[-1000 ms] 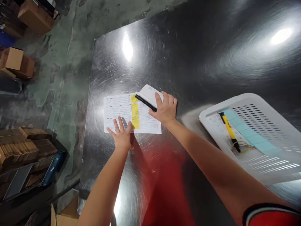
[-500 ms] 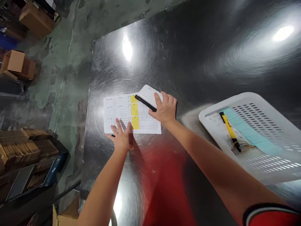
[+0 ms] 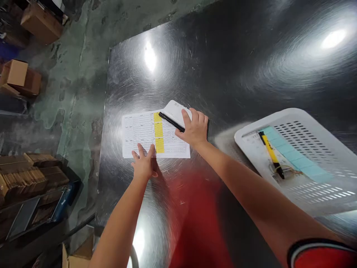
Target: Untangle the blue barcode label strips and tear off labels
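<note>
A printed form (image 3: 141, 128) with a yellow column lies flat on the dark, shiny metal table (image 3: 223, 74). My left hand (image 3: 143, 163) is at the form's lower edge, its fingers spread and the tips over the paper. Over the upper right of the form, my right hand (image 3: 196, 128) grips a white, flat, round-cornered object (image 3: 175, 108). A black pen (image 3: 170, 121) lies along that object's near side, by my right fingertips. The object's right end is hidden under my hand, so I cannot make out its kind.
To the right stands a white perforated plastic basket (image 3: 295, 114) holding a yellow and black marker (image 3: 270, 150) and light-blue paper (image 3: 295, 156). Past the table's left edge are an open carton (image 3: 21, 78), stacked flattened cardboard (image 3: 25, 178) and another open box (image 3: 79, 257).
My left hand's outer fingers have drawn slightly closer together at the form's edge. My right hand keeps its grip over the form. The whole view has shifted very slightly.
</note>
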A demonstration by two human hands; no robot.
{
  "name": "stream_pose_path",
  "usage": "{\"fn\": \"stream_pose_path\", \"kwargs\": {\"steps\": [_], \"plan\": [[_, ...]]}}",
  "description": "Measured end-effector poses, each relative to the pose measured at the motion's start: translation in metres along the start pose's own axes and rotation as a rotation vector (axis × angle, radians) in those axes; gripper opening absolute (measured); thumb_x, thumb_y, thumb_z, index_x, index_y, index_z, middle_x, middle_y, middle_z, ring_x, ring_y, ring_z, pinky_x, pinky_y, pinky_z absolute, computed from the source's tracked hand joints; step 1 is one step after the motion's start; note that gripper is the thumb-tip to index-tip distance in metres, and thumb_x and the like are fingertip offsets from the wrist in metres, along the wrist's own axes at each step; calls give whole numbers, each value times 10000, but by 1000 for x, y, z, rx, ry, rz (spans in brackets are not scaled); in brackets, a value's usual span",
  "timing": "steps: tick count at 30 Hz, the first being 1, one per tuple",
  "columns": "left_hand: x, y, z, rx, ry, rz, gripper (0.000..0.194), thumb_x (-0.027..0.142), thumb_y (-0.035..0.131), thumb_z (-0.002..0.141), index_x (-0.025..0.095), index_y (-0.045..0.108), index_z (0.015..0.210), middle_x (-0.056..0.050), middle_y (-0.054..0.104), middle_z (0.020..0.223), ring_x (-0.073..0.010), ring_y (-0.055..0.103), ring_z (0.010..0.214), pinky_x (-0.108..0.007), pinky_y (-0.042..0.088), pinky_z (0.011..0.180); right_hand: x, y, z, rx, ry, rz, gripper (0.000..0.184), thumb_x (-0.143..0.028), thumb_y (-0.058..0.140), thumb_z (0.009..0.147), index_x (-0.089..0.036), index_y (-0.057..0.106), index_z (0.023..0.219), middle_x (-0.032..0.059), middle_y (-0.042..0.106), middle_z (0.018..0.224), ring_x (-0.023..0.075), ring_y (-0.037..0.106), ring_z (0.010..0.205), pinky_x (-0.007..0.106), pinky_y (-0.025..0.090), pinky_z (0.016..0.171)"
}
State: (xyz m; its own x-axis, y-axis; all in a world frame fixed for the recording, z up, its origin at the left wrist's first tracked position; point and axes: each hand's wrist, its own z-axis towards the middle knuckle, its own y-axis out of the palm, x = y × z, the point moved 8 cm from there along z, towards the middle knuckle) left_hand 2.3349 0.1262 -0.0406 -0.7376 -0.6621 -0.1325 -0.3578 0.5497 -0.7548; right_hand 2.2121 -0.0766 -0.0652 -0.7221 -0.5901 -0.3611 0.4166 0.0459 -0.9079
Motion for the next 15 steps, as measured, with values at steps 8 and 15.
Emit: {"fn": "stream_pose_path", "kwargs": {"steps": [8, 15], "plan": [[-1, -1, 0, 11, 9, -12, 1313, 251, 906, 527, 461, 70, 1518, -129, -146, 1639, -546, 22, 1461, -692, 448, 987, 1, 0, 0, 1, 0, -5, 718, -417, 565, 809, -118, 407, 1443, 219, 390, 1411, 371, 374, 1181, 507, 301, 984], [-2, 1, -1, 19, 23, -9, 1323, 260, 910, 518, 463, 68, 1518, -133, -147, 1638, -554, 36, 1457, -706, 445, 979, 2, 1, -1, 2, -5, -10, 728, -423, 564, 813, -123, 392, 1453, 218, 385, 1417, 371, 370, 1179, 509, 298, 985]]}}
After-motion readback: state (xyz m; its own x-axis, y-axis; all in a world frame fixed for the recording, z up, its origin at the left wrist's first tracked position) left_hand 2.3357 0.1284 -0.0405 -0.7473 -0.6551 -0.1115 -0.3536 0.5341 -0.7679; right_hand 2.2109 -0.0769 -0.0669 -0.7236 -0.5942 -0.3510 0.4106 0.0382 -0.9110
